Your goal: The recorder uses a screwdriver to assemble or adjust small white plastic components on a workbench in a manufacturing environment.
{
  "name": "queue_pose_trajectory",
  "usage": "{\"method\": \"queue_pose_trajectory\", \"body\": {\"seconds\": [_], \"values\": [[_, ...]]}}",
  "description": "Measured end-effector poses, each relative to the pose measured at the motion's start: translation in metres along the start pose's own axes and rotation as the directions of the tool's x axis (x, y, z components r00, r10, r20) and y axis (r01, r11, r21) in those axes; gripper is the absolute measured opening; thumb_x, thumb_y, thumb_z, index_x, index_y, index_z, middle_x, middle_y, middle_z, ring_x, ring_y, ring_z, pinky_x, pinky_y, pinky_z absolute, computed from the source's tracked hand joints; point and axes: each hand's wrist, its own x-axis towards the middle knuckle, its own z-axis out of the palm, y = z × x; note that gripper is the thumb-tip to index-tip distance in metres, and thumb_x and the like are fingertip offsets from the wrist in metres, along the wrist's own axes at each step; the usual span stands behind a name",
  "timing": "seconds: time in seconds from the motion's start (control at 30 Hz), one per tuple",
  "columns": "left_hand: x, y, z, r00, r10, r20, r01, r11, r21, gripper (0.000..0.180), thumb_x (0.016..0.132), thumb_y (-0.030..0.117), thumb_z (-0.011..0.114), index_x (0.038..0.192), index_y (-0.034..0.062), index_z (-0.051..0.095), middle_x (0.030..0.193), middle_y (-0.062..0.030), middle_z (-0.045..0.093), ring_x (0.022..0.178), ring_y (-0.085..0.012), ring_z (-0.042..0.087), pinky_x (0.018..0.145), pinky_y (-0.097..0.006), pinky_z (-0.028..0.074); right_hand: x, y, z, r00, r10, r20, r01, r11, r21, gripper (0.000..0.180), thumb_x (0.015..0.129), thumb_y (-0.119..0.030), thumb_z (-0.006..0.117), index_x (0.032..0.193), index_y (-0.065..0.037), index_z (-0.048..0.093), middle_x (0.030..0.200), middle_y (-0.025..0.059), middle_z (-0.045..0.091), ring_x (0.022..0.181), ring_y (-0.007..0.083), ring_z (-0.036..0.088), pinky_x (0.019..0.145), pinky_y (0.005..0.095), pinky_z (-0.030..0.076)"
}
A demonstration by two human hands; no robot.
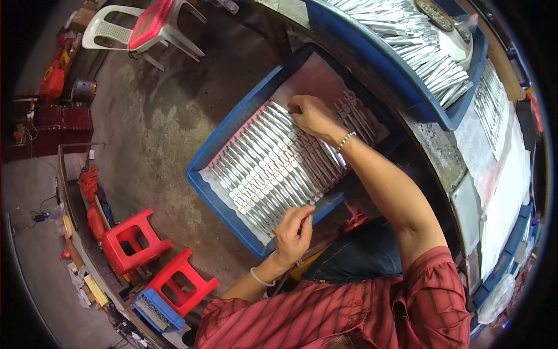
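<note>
Slim silvery metal strips (256, 157) with rounded, holed ends lie side by side in close rows inside a blue tray (222, 215). My right hand (317, 119), with a beaded bracelet, reaches over the tray from the right. Its curled fingers close at the far end of a strip at the edge of the row. My left hand (292, 237) is at the tray's near rim, thumb and fingers drawn together. What they hold, if anything, is hidden. More strips (356, 119) lie along the tray's right side, on a pale sheet (308, 78).
At the upper right, a larger blue bin (401, 81) on a bench holds a loose heap of strips (407, 41) and a small bowl (436, 13). Two red stools (131, 244) and a small blue crate (154, 311) stand lower left. A white chair (113, 29) is at the upper left.
</note>
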Motion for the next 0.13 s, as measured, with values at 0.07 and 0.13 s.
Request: {"method": "queue_pose_trajectory", "body": {"seconds": [0.07, 0.13], "values": [[0.001, 0.0, 0.0, 1.0, 0.012, -0.008, -0.012, 1.0, -0.016, 0.018, 0.086, 0.001, 0.061, 0.104, 0.0006, 0.065, 0.09, -0.0103, 0.061, 0.071, -0.0176, 0.058, 0.064, -0.027, 0.046, -0.015, -0.005, -0.014, 0.999, -0.036, 0.005, 0.036, 0.996, 0.083, 0.025, 0.081, -0.009, 0.061, 0.103, 0.003, 0.064, 0.094, 0.0235, 0.066, 0.091, 0.033, 0.065, 0.079, 0.0391, 0.048], [-0.002, -0.001, -0.007, 1.0, -0.021, -0.017, 0.02, 1.0, -0.02, 0.018, 0.086, 0.002, 0.061, 0.104, 0.0012, 0.065, 0.092, -0.0116, 0.062, 0.073, -0.0185, 0.059, 0.065, -0.027, 0.047, -0.048, -0.035, -0.042, 0.996, -0.062, 0.069, 0.055, 0.994, 0.095, 0.028, 0.08, -0.009, 0.062, 0.107, -0.001, 0.066, 0.102, 0.0245, 0.065, 0.093, 0.0306, 0.066, 0.083, 0.0405, 0.048]]}}
